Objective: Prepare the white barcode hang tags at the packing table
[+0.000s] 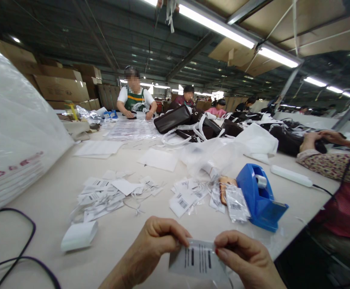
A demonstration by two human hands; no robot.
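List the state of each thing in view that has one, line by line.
Packet: held between both hands, printed bars showing
Left hand: pinching the packet's upper left
Right hand: pinching the packet's upper right
Tags: loose, overlapping
Tape dispenser: standing; whether loaded is unclear
White strip: curled
Dark bags: heaped
Plastic bag: bulging
Boxes: stacked
Ceiling lamp: lit

At the left of your pale bench (50,192) bulges a large translucent plastic bag (18,120) with red printing, a black looping cable (27,257) below it. Beyond, you see stacked brown cardboard boxes (60,88). Across from you, a person in a green apron (135,99) is beside heaped dark brown bags (175,119) with white-wrapped handles. Long white fluorescent lights (217,26) hang above; a slim white bar (291,176) trails a black cord on your right.
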